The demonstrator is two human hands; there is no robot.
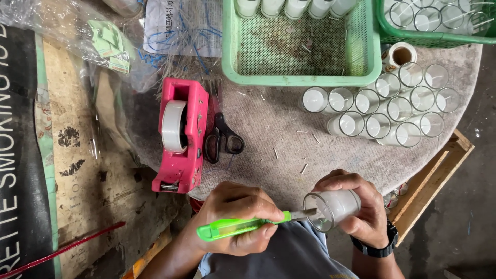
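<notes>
At the near edge of my view the left hand point(235, 219) is closed in a fist-like grip around a bright green utility knife point(235, 226), thumb along its top, the short metal blade pointing toward three o'clock. The blade tip reaches the mouth of a small clear glass cup with white wax inside point(335, 207), which lies tipped on its side in the right hand point(356, 204). That hand is curled around the cup, fingers over the top and thumb below, and a black wristwatch point(376, 248) sits on its wrist at about five o'clock from the cup. I think the blade touches the rim, though I cannot be sure from here.

Further out, at ten o'clock from the hands, a pink tape dispenser point(181, 137) with a white roll rests on the round grey table point(268, 129), with black scissors point(222, 138) just beside it. Short pale wick scraps point(304, 168) lie scattered on the tabletop between. At one o'clock stands a cluster of upright glass candle cups point(385, 111), touching one another. Beyond them a light green plastic basket point(302, 44) holds a row of white cups along its far wall, and a darker green basket point(439, 23) at two o'clock is filled with more.
</notes>
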